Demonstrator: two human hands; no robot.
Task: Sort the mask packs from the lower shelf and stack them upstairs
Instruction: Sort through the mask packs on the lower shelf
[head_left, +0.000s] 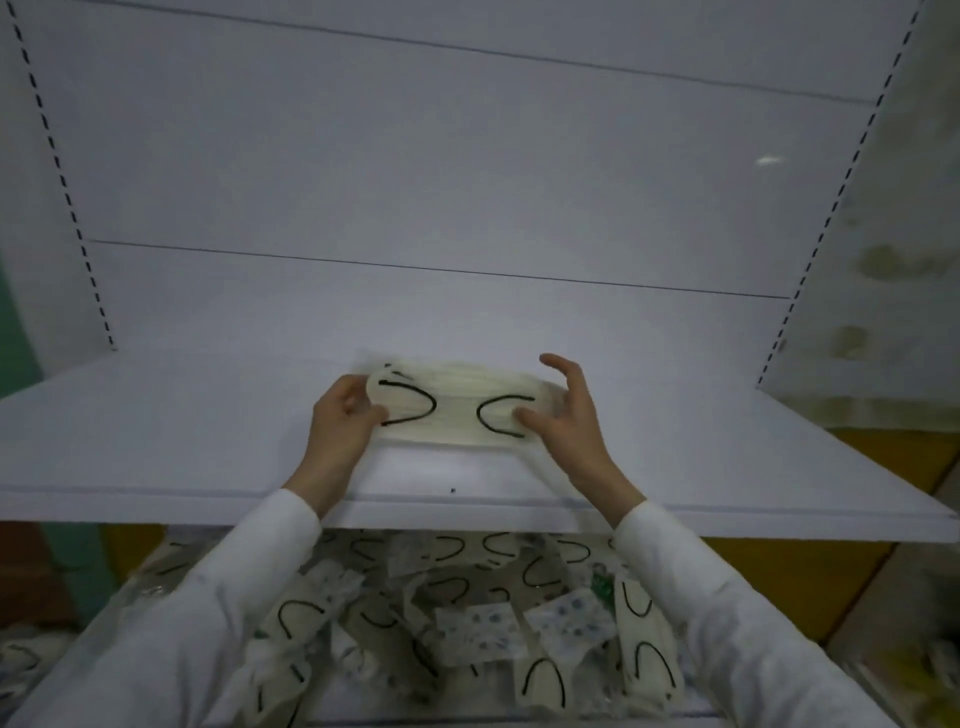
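Note:
A cream mask pack (457, 408) with black ear loops lies flat on the white upper shelf (156, 441), near its front edge. My left hand (343, 415) grips the pack's left end, thumb on top. My right hand (566, 415) is at the right end, its thumb pressing on the pack and its fingers spread and raised above it. Below the shelf, a jumbled heap of mask packs (467, 618) fills the lower shelf: cream ones with black loops and white ones with a blue pattern.
The white back panel (467, 182) and slotted uprights (67, 197) close in the upper shelf. Yellow floor tiles (810, 582) show to the right below. More packs (21, 660) lie at the far lower left.

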